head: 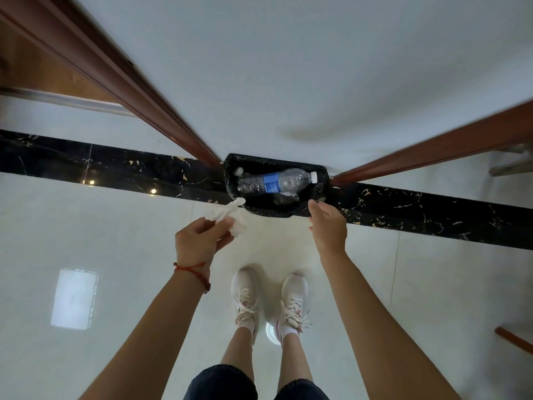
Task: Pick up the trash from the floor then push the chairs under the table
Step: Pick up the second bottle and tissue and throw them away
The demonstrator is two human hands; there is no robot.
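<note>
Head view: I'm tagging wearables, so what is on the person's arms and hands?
Both forearms are bare, with no sleeves, gloves or rings to be seen. The left hand has a thin red string bracelet with small beads at the wrist. The right hand and its wrist wear nothing.

glossy white floor [115, 241] bears a black-lined bin [320, 194].
</note>
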